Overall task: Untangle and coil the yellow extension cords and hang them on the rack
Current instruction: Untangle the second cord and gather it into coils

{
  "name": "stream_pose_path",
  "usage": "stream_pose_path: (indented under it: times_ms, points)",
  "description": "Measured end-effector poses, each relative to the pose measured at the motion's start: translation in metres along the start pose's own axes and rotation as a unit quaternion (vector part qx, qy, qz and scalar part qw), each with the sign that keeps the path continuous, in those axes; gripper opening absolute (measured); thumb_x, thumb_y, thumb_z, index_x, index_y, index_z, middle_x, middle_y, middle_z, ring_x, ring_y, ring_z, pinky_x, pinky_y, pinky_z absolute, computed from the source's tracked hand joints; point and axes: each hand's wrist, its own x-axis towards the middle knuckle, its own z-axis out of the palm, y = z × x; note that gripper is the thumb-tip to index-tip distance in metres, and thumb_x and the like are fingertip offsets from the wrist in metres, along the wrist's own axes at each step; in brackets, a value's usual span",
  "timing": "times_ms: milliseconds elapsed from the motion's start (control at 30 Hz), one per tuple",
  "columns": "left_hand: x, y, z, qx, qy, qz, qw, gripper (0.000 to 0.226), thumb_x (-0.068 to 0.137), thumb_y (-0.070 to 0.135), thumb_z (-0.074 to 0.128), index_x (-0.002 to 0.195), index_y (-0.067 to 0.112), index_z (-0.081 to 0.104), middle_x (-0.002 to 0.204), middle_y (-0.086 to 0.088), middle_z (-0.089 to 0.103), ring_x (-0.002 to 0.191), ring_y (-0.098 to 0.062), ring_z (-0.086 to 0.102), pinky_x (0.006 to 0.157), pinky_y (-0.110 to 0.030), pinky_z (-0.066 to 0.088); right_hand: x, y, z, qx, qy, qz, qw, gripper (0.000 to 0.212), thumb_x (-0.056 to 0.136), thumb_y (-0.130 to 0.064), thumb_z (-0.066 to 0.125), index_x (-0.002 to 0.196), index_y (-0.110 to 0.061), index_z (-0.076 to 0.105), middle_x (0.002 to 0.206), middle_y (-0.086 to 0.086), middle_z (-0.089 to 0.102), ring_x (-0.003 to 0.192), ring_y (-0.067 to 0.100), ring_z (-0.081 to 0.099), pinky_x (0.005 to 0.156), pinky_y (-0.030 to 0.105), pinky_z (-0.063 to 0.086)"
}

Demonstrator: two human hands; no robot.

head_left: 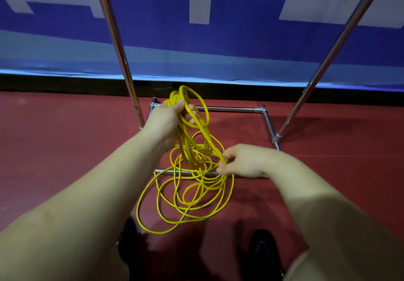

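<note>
A yellow extension cord (pixel 185 195) lies in loose tangled loops on the red floor, across the front bar of the metal rack (pixel 227 108). My left hand (pixel 168 116) grips a bundle of several coiled loops held up above the pile. My right hand (pixel 242 160) pinches a single strand that runs up to that bundle. The rack's two uprights rise at left and right; its top is out of view.
The rack's chrome base frame (pixel 270 127) sits on the red floor in front of a blue and white banner wall (pixel 196 40). My dark shoes (pixel 265 252) show at the bottom edge, close to the cord pile.
</note>
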Motion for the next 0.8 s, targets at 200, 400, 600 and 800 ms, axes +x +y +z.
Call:
stream_pose_path:
  times_ms: [200,400,600,800]
  points:
    - [0.010,0.019,-0.016,-0.075,0.062,0.009,0.995,0.017,0.101,0.014,0.039,0.095,0.007,0.053,0.070,-0.003,0.060,0.047,-0.007,0.061,0.046,-0.018,0.051,-0.005,0.011,-0.009,0.100,-0.009,-0.042,0.994,0.008,0.089,-0.009,0.058,0.094,-0.010,0.065,0.057,-0.015,0.064,0.053,-0.008,0.055,0.061,0.010,0.041]
    - [0.012,0.016,-0.025,0.022,0.033,-0.007,0.999,0.025,0.103,0.021,0.035,0.085,0.013,0.050,0.054,0.004,0.067,0.043,-0.004,0.060,0.044,-0.014,0.049,-0.021,0.013,-0.030,0.392,0.055,-0.026,0.918,0.004,0.092,-0.012,0.055,0.092,-0.015,0.058,0.073,0.005,0.066,0.054,0.010,0.066,0.049,0.018,0.052]
    - [0.008,0.006,-0.017,0.091,-0.073,-0.024,0.993,0.024,0.101,0.019,0.040,0.081,0.014,0.053,0.049,0.007,0.040,0.038,-0.004,0.037,0.041,-0.016,0.034,-0.019,0.008,-0.036,0.545,0.116,0.028,0.830,0.028,0.088,-0.012,0.058,0.114,0.000,0.058,0.072,0.007,0.061,0.045,0.005,0.062,0.043,0.014,0.048]
    - [0.000,-0.010,-0.002,0.164,-0.142,-0.029,0.976,0.017,0.098,0.021,0.047,0.083,0.014,0.048,0.048,0.008,0.041,0.041,-0.008,0.038,0.043,-0.017,0.035,-0.009,-0.003,-0.037,0.635,0.126,0.044,0.761,0.013,0.089,-0.014,0.059,0.093,-0.002,0.059,0.047,-0.002,0.062,0.042,0.005,0.062,0.040,0.013,0.046]
